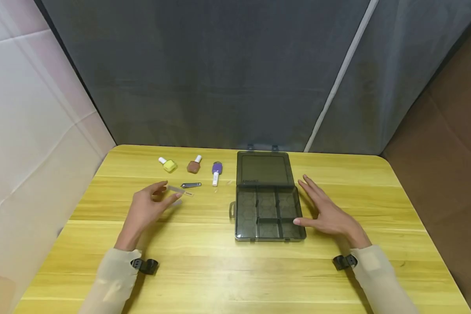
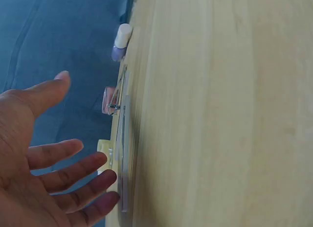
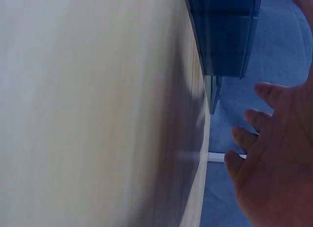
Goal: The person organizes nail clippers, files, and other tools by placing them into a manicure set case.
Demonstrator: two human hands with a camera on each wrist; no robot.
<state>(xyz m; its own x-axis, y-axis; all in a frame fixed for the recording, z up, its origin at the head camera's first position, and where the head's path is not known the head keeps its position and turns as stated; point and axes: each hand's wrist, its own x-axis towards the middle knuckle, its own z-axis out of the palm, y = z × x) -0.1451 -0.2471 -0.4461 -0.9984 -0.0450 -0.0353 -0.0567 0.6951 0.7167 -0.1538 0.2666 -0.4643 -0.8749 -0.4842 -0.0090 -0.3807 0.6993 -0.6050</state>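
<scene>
My left hand point(image 1: 149, 207) hovers with fingers spread over a thin pale strip point(image 1: 175, 189) that lies on the table, and holds nothing. In the left wrist view the strip point(image 2: 125, 158) is seen edge-on past the fingertips. Just beyond it lies a nail clipper point(image 1: 191, 185). My right hand point(image 1: 329, 216) is at the right side of a dark translucent compartment box point(image 1: 266, 218), thumb over its right rim. The lid stands back, and the compartments hold nothing visible. In the right wrist view the fingers point(image 3: 266, 92) are loosely spread beside the box wall point(image 3: 225, 36).
Behind the clipper lie a yellow nail polish bottle point(image 1: 169, 165), a brown one point(image 1: 193, 166) and a purple one point(image 1: 217, 169), all with white caps. The wooden table point(image 1: 220, 274) ends at a dark curtain point(image 1: 200, 78) at the back.
</scene>
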